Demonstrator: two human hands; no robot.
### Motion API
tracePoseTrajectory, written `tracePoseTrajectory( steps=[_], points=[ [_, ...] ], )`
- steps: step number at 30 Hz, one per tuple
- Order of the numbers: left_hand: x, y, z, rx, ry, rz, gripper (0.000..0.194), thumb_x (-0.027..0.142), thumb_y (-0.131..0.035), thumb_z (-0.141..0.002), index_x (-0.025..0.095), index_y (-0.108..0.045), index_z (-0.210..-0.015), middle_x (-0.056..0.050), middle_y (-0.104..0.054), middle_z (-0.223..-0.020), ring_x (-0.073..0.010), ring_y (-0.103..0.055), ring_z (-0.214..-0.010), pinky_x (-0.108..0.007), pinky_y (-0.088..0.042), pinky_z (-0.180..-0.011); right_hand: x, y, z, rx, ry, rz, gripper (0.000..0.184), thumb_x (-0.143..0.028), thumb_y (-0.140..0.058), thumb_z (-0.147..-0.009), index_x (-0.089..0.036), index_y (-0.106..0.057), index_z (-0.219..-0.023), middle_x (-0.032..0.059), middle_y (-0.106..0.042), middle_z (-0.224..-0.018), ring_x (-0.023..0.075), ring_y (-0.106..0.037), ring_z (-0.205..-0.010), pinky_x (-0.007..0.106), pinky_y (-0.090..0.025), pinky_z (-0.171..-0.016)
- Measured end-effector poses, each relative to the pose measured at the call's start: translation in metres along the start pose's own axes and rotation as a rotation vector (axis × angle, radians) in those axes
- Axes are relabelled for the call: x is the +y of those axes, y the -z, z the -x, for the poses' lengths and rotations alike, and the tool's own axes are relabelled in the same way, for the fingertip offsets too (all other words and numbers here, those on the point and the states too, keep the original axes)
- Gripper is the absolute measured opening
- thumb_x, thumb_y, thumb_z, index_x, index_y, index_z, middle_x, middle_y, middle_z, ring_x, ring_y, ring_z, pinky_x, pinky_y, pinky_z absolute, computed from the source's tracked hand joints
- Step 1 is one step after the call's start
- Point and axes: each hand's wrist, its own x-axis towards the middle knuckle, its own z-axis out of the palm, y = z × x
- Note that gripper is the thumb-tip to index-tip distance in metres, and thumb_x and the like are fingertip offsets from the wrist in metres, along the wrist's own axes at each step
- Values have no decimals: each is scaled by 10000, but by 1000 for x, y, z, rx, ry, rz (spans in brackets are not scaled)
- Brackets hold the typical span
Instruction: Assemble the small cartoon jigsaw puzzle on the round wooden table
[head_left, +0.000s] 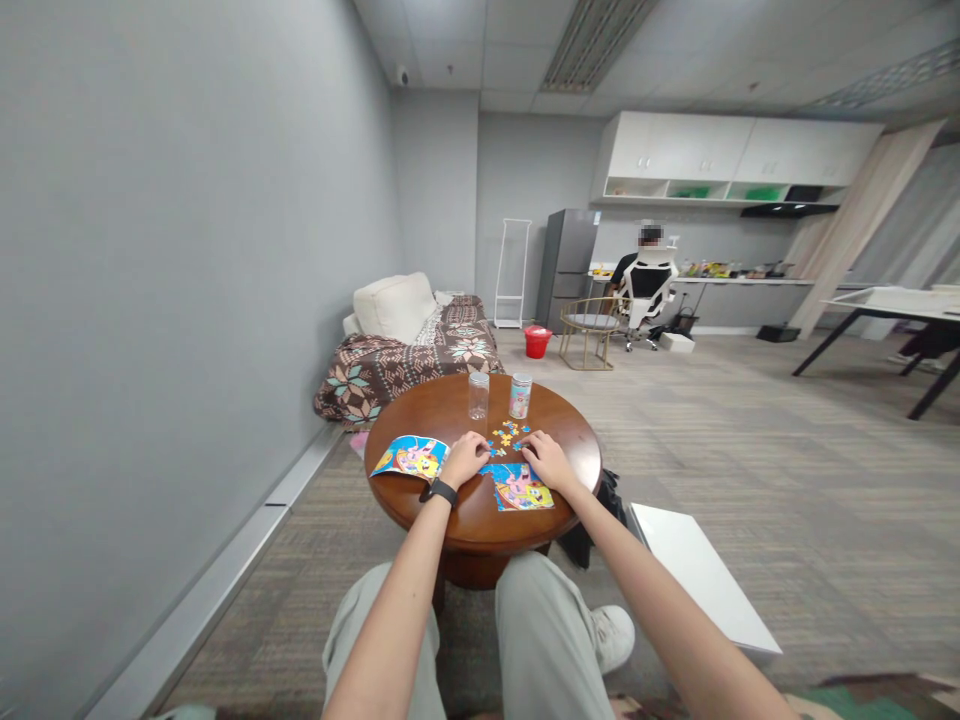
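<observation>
On the round table, my left hand (466,458) has its fingers curled together beside a blue bit that looks like a puzzle piece (490,443); its grip is small in view. A dark band circles that wrist. Across from it, my right hand (547,459) reaches over loose pieces with finger and thumb apart, close to a blue piece (517,447). Between and below the hands lies a partly joined cartoon jigsaw puzzle (523,488). Yellow and blue loose puzzle pieces (507,433) are scattered above it. A curled picture sheet (414,457) with the same cartoon rests left of my left hand.
Behind the pieces stand a clear jar (478,397) and a printed can (520,397). The brown table (442,400) has a patterned sofa (405,362) behind it. A white board (697,575) is low at right. Farther back, a person sits in an office chair (649,287).
</observation>
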Motion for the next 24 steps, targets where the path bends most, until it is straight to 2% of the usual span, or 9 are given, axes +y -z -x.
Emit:
tracePoseTrajectory(
  steps=[4, 9, 19, 24],
  points=[
    [-4, -3, -2, 19, 6, 9, 76, 158, -614, -795, 187, -655, -852, -53, -670, -1027, -200, -614, -991, -338, -454, -944, 3, -2, -1, -25, 33, -16, 312, -293, -448, -959, -193, -728, -1055, 100, -648, -1186, 219, -583, -1115, 355, -445, -985],
    [-6, -4, -2, 35, 16, 57, 79, 140, -612, -783, 190, -636, -839, -41, -672, -976, -190, -624, -964, -327, -466, -926, 6, -6, -2, -46, -11, -13, 358, -303, -423, -967, -184, -733, -1101, 107, -652, -1251, 224, -574, -1186, 359, -419, -1044],
    [-4, -2, -1, 18, 16, 61, 89, 145, -611, -809, 187, -658, -872, -54, -677, -1006, -195, -621, -986, -345, -471, -948, 1, -2, -2, -32, -53, -19, 309, -308, -435, -964, -176, -691, -1074, 106, -663, -1141, 213, -598, -1085, 337, -435, -974],
    [-2, -1, -1, 9, 11, 69, 101, 131, -612, -812, 184, -678, -868, -63, -681, -1024, -198, -621, -998, -345, -473, -959, 2, -1, -1, -10, -55, -29, 224, -303, -468, -947, -189, -661, -954, 77, -656, -1028, 202, -599, -1002, 323, -445, -918]
  ],
)
